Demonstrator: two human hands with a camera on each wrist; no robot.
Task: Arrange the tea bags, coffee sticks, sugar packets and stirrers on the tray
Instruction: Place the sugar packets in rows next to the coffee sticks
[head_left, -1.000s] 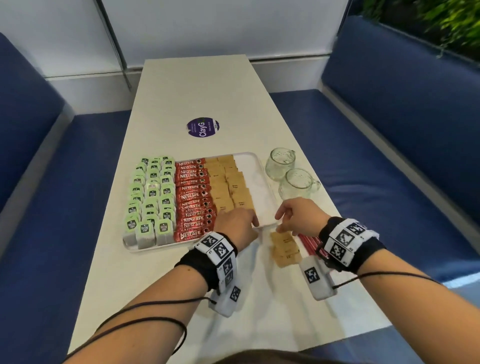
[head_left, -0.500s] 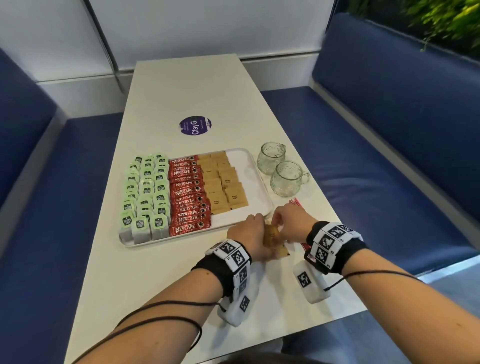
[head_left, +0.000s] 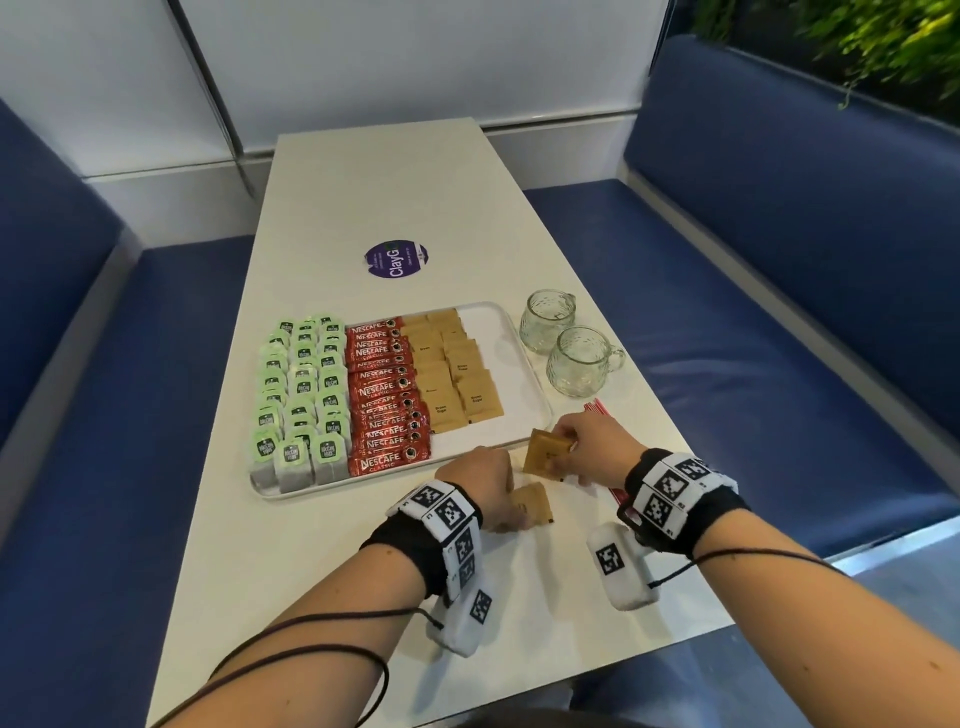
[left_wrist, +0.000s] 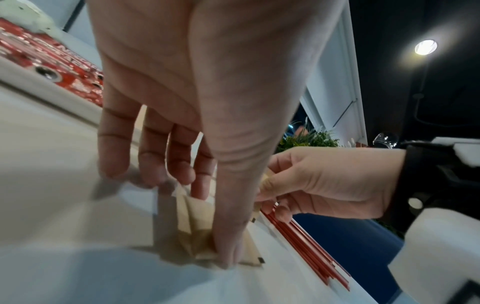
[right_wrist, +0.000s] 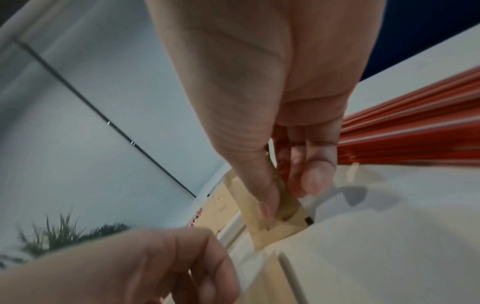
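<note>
While the right hand (head_left: 587, 447) pinches one sugar packet (head_left: 545, 453) just off the tray's (head_left: 537, 400) near right corner, the left hand (head_left: 480, 486) pinches the remaining packets (head_left: 535, 504) on the table, thumb and fingers closed on them. Sugar step underway, apparently; tea bags (head_left: 301, 395) and coffee sticks (head_left: 387, 395) already fill their rows. Next, likely lay the packet in the tray's near edge gap; stirrers (left_wrist: 301, 242) wait at the table's right edge.

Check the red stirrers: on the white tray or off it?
Off. The red stirrers lie on the white table, right of the white tray, partly hidden under the right hand.
</note>
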